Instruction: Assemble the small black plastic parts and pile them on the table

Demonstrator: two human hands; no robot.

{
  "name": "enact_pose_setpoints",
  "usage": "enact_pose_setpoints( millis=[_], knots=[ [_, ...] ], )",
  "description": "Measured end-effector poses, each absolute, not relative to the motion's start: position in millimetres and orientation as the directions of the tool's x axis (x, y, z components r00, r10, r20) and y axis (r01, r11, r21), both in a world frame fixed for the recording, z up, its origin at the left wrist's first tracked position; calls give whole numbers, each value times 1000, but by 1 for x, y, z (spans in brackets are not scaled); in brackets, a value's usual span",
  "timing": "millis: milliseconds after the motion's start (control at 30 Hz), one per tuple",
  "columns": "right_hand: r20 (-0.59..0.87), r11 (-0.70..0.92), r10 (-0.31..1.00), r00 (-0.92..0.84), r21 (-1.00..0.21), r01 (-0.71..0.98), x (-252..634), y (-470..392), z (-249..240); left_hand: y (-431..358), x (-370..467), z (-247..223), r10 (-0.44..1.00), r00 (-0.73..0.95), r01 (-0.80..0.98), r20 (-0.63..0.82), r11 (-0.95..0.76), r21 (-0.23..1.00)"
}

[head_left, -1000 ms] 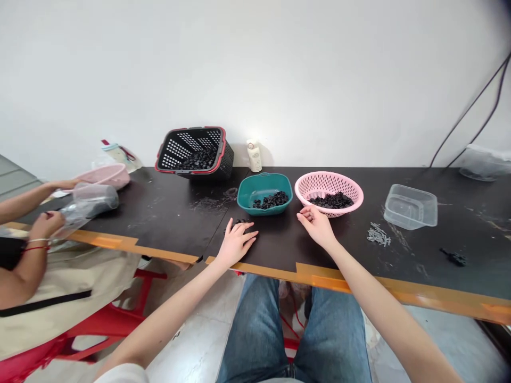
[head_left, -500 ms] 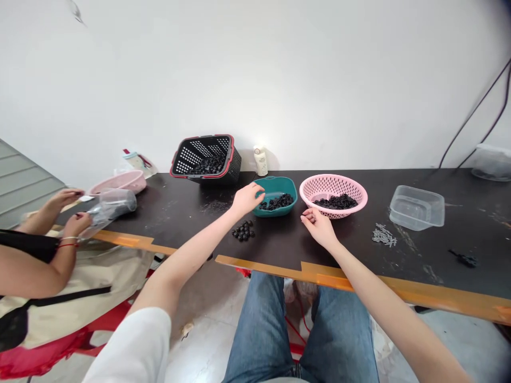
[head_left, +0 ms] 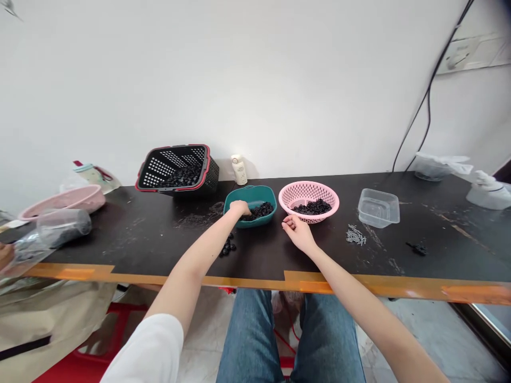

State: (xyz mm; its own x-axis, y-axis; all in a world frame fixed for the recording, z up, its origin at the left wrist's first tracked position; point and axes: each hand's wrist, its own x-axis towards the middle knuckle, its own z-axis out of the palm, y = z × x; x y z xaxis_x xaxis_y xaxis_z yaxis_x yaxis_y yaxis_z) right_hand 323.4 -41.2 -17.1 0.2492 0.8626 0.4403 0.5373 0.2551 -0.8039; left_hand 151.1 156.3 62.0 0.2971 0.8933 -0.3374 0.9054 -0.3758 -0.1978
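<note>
My left hand (head_left: pixel 240 208) reaches over the left rim of a teal basin (head_left: pixel 255 223), its fingers down at the small black parts (head_left: pixel 261 210) inside and mostly out of sight. Just in front of the pink colander (head_left: pixel 285 205), my right hand (head_left: pixel 297 230) hovers with thumb and fingertips drawn together. Whatever it may pinch is too small to make out. More black parts (head_left: pixel 314 207) fill the bottom of the colander. Beneath my left forearm, a small group of round black pieces (head_left: pixel 227 248) lies on the table, partly covered.
A black crate with red trim (head_left: pixel 211 178) leans at the back left beside a white bottle (head_left: pixel 239 170). Grey pins (head_left: pixel 355 235), a clear tub (head_left: pixel 378 208) and a small black object (head_left: pixel 417 248) lie rightward. A co-worker's hand (head_left: pixel 5 255) shows at far left.
The view has turned to the right. My left hand has gone down from the teal basin's rim into its black parts. My right hand stays near the colander, fingers still together.
</note>
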Motion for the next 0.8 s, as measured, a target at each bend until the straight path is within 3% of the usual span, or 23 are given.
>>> enact_pose_setpoints(
  millis=[300, 533, 633, 733, 800],
  knots=[
    [445, 266, 858, 257, -813, 518, 323, -43, -15, 145, 158, 71, 885, 368, 911, -287, -405, -81],
    [485, 276, 783, 389, -832, 482, 339, -48, 8, 86, 160, 107, 844, 509, 854, 168, -520, 28],
    [494, 251, 724, 482, -839, 484, 360, -41, 21, 38, 161, 96, 625, 657, 608, 422, -770, 194],
    [475, 194, 724, 499, -836, 514, 383, -31, 32, 4, 165, 60, 408, 836, 292, 367, -897, 332],
    [452, 150, 759, 468, -821, 550, 397, -24, 35, -4, 170, 33, 400, 859, 250, 320, -873, 420]
  ],
)
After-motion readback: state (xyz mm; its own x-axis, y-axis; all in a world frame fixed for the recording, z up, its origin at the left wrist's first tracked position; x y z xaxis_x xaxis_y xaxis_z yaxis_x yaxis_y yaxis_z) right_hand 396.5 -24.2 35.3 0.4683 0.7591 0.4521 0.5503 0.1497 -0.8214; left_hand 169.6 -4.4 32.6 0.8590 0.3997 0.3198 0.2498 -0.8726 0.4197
